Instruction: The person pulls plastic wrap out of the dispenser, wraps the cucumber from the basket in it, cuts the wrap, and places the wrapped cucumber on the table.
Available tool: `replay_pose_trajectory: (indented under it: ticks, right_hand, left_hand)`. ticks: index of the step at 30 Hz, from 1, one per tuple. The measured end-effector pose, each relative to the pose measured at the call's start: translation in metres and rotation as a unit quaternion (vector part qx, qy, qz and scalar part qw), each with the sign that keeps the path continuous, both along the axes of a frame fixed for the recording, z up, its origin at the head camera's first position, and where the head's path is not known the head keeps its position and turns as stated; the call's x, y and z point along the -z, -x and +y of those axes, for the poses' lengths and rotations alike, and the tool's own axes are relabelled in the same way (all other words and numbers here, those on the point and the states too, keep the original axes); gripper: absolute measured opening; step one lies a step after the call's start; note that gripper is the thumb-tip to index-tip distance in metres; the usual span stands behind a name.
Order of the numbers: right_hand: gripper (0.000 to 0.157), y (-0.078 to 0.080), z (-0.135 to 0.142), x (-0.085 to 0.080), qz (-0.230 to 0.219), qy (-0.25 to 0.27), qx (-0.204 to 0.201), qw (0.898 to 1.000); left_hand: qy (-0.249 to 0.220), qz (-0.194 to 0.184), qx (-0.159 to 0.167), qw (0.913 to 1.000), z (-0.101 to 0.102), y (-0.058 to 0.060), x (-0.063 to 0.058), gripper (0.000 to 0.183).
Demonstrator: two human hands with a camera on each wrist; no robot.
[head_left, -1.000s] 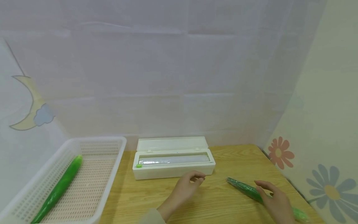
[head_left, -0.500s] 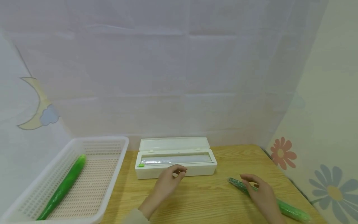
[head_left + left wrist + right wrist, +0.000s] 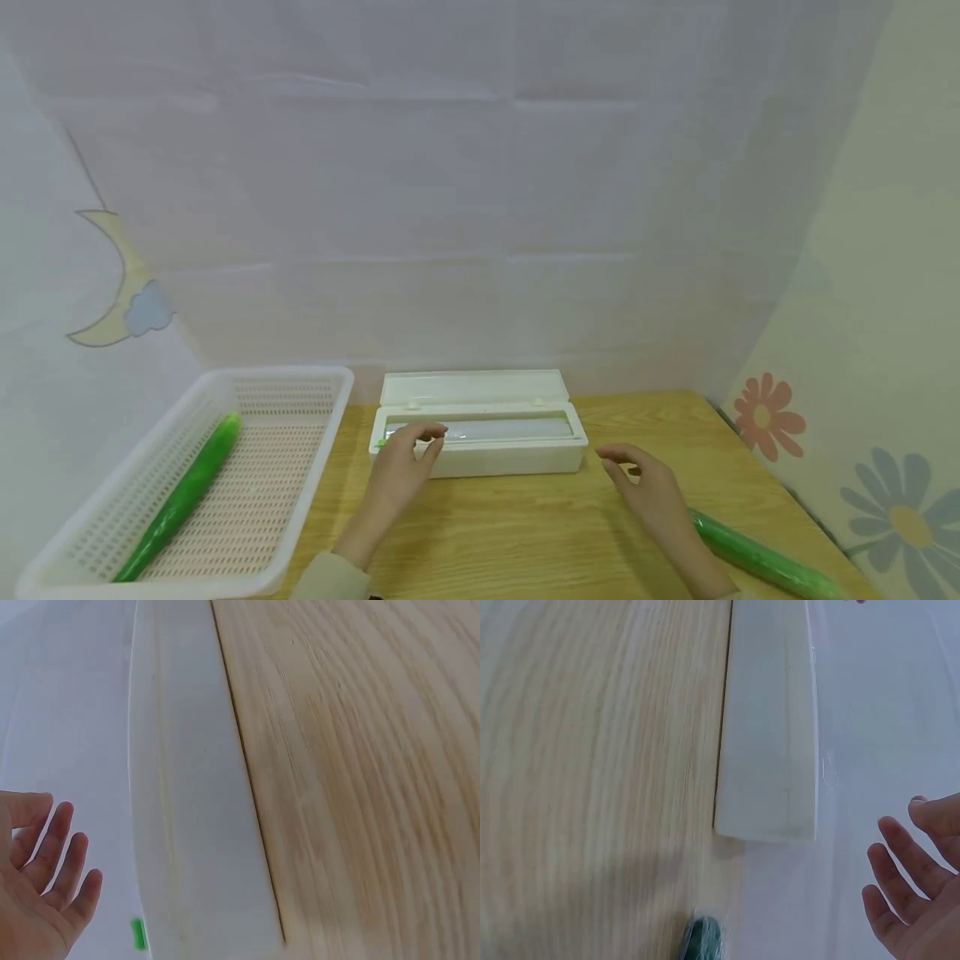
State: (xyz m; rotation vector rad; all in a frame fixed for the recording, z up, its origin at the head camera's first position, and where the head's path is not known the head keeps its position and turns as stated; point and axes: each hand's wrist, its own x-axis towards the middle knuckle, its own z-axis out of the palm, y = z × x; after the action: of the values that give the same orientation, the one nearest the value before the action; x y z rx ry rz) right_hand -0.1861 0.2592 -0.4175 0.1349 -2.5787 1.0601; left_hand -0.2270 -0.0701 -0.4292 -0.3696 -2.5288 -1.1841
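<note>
A white cling film box [image 3: 510,461] stands at the back of the table, its lid [image 3: 476,387] tipped back. Inside lies the roll of cling film [image 3: 517,429]. My left hand [image 3: 401,467] is at the box's left front, loosely bent and holding nothing, covering part of the front edge in the head view. Beside it, in the left wrist view, shows the green slider [image 3: 139,934]. My right hand [image 3: 647,487] hovers right of the box, fingers loosely bent, nothing between them. A film-wrapped cucumber [image 3: 765,554] lies at the right, partly hidden by the right forearm.
A white perforated basket [image 3: 341,417] stands at the left with a green cucumber [image 3: 187,492] in it. Behind the wooden table [image 3: 517,542] hangs a pale cloth wall [image 3: 450,183]. A flower-printed wall [image 3: 862,350] bounds the right side.
My left hand has moved left along the box's front to its left end. My right hand has left the wrapped cucumber's side and moved left toward the box. The view has shifted slightly.
</note>
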Motion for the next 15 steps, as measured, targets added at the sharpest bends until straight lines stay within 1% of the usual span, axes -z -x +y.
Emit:
replay_pose_trajectory:
  ticks: [4, 7, 11, 15]
  right_hand:
    - [0.018, 0.018, -0.009, 0.003, 0.002, 0.004, -0.016, 1.000]
    - [0.019, 0.032, -0.014, 0.005, -0.003, 0.012, -0.028, 1.000]
    - [0.019, 0.049, -0.020, 0.007, -0.009, 0.022, -0.034, 0.999]
    - [0.019, 0.066, -0.023, 0.012, -0.003, 0.035, -0.036, 0.999]
  left_hand:
    - [0.016, 0.017, -0.041, 0.9989, -0.014, 0.005, 0.005, 0.018]
    - [0.038, 0.028, -0.062, 0.9969, -0.022, 0.007, 0.008, 0.019]
    - [0.075, 0.029, -0.076, 0.9939, -0.029, 0.010, 0.011, 0.022]
    - [0.096, 0.012, -0.086, 0.9916, -0.034, 0.013, 0.016, 0.023]
